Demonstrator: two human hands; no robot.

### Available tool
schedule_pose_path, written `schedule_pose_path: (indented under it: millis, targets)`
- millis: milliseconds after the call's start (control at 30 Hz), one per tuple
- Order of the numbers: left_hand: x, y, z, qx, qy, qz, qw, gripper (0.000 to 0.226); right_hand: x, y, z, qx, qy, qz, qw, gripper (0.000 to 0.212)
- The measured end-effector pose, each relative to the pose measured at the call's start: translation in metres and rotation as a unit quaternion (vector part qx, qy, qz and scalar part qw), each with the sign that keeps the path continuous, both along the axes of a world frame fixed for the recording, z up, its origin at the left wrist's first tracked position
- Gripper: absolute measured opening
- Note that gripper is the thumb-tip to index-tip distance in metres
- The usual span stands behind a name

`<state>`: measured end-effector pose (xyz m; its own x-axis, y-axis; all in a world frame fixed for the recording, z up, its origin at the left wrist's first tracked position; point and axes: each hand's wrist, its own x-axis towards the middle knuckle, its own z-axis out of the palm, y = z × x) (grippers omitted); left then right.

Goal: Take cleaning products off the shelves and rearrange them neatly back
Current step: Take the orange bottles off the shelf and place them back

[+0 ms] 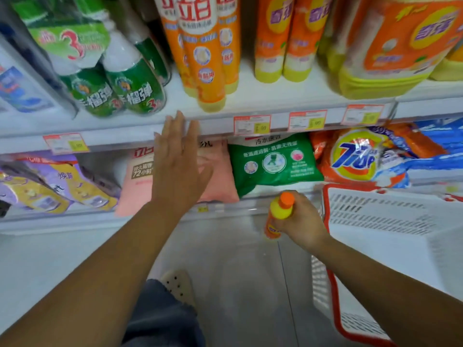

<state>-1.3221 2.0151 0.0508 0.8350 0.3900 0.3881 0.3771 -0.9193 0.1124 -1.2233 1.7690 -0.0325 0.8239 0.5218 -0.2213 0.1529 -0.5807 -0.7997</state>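
**Small yellow bottle in hand, below the lower shelf**

Grip, right: the right hand [304, 222] has its fingers curled round a small yellow bottle [280, 212] with an orange cap and an orange label. The cap points up. The bottle is off the shelves, in front of and below the lower shelf's front edge, just left of the basket.

Grip, left: the left hand [179, 169] holds nothing, with fingers straight and spread and the palm facing the shelves. Its fingertips lie over the upper shelf's edge [140, 128]; contact cannot be told. The palm covers part of a pink bag [219, 176].

Lower shelf, left to right: purple-and-yellow pouches [62, 182], the pink bag, a green bag [274, 161] and an orange Tide bag [360, 156], all lying flat or slumped.

Upper shelf, left to right: a banded pack of green-and-white bottles [122, 81], tall orange detergent bottles [206, 61] standing at the front edge, a pair of orange-labelled yellow bottles [285, 46], and a large yellow jug [390, 53].

Shelf edge: red-framed price tags [251, 125].

Right, near: a white slotted basket [375, 211] with a red rim.

Floor, near: a pale perforated shoe [179, 286].
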Motion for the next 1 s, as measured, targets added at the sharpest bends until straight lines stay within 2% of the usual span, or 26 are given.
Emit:
schedule_pose_path:
  millis: [200, 500, 667, 733, 833, 933, 1000]
  targets:
    - [-0.002, 0.016, -0.015, 0.016, 0.027, -0.026, 0.999, 0.085, -0.011, 0.006, -0.060, -0.046, 0.031, -0.037, 0.998, 0.055]
    - [-0.004, 0.017, -0.014, 0.006, 0.044, -0.027, 0.999, 0.087, -0.024, 0.008, -0.092, -0.079, 0.039, -0.027, 0.996, 0.058]
    - [-0.004, 0.009, -0.007, -0.026, 0.057, -0.011, 0.998, 0.086, -0.023, -0.002, -0.083, -0.093, 0.137, -0.009, 0.986, 0.074]
    - [-0.003, 0.002, 0.001, -0.051, 0.060, -0.001, 0.997, 0.082, -0.016, -0.006, -0.067, -0.098, 0.168, 0.028, 0.981, 0.080]
    - [-0.005, -0.011, 0.014, -0.087, 0.055, 0.010, 0.995, 0.076, -0.007, -0.013, -0.024, -0.059, 0.166, 0.039, 0.984, 0.065]
    - [-0.001, -0.029, 0.034, -0.119, 0.040, -0.002, 0.992, 0.072, 0.007, -0.015, 0.038, 0.053, 0.054, -0.007, 0.997, 0.031]
    - [0.006, -0.043, 0.051, -0.147, 0.042, -0.020, 0.988, 0.070, 0.020, -0.010, 0.087, 0.126, -0.024, -0.039, 0.991, 0.017]
